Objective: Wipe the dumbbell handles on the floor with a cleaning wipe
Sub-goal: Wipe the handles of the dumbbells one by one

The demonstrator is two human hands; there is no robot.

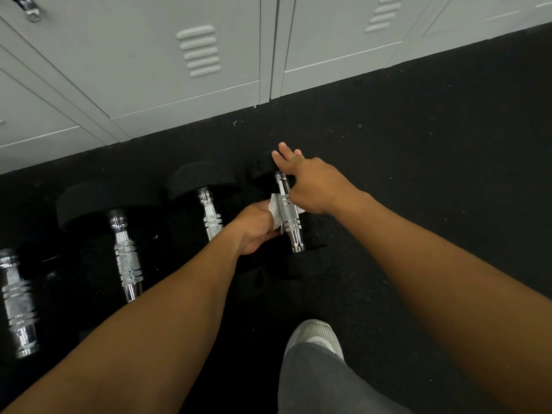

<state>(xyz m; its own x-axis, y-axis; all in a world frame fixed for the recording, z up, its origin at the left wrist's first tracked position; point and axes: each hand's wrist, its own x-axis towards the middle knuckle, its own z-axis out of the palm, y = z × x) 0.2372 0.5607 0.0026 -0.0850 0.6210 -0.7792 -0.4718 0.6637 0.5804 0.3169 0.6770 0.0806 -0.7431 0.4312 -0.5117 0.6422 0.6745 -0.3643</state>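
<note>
Four dumbbells lie in a row on a black, speckled rubber floor [433,138], each with a bright chrome handle ringed by grooved bands and a knurled middle, and matte black round heads. The rightmost dumbbell [289,213], at the centre of the frame, is the one being worked on: its handle runs from the upper head down toward the lower centre, shiny and smooth at the ends.

A white cleaning wipe [276,209], crumpled and soft, is pressed against the middle of that handle, showing on both sides of the chrome. The left hand [254,227] grips the wipe with its fingers curled round it, just left of the handle. The right hand [310,183] rests over the upper part of the same dumbbell, its fingers straight and spread, the tips lying on the black upper head.

To the left, the second dumbbell [210,213] lies just beside the left hand, partly hidden by the left forearm. The third dumbbell [127,255] sits further left, and the fourth dumbbell [18,303] is cut by the left edge of the frame.

Pale grey metal lockers [194,70] with slotted vents fill the upper part of the frame, their base meeting the floor close behind the dumbbell heads. Open floor stretches across the right half of the frame. At the lower centre, a grey trouser leg [322,383] and a light mesh shoe [319,333] stand near the dumbbell.
</note>
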